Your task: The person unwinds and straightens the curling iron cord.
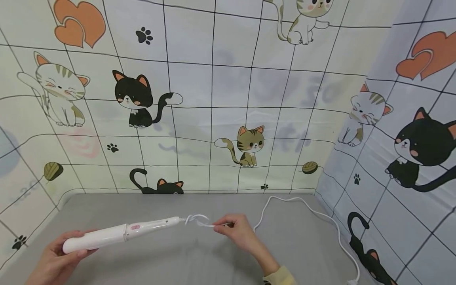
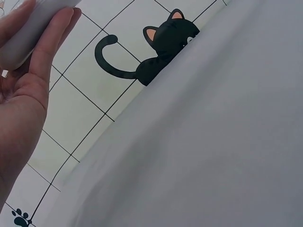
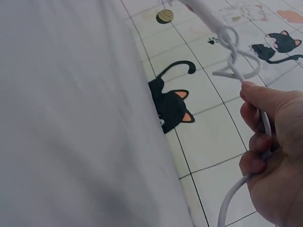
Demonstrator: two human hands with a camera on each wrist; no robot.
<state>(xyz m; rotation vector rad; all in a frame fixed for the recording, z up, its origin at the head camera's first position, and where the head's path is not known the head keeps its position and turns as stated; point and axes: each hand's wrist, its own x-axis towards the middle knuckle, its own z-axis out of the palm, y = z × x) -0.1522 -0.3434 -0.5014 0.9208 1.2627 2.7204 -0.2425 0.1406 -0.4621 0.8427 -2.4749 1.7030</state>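
My left hand (image 1: 64, 253) grips the thick, rounded end of a white hair straightener (image 1: 107, 236), thumb below and fingers behind. It is raised over the grey surface, slightly tilted, with its narrower end towards the right. A pink button or display (image 1: 135, 227) marks its middle. From the narrow end runs a white cord (image 3: 232, 52), twisted into small loops near the body. My right hand (image 1: 236, 229) pinches this cord just past the loops; in the right wrist view the other fingers curl round it too. The left wrist view shows only the straightener's thick end (image 2: 33, 33) in the palm.
Beyond my right hand the cord (image 1: 329, 217) arcs across the grey surface (image 1: 171, 261) to a white plug (image 1: 352, 282) at the front right. A cloth backdrop (image 1: 192, 87) with grid lines and printed cats rises at the back and sides.
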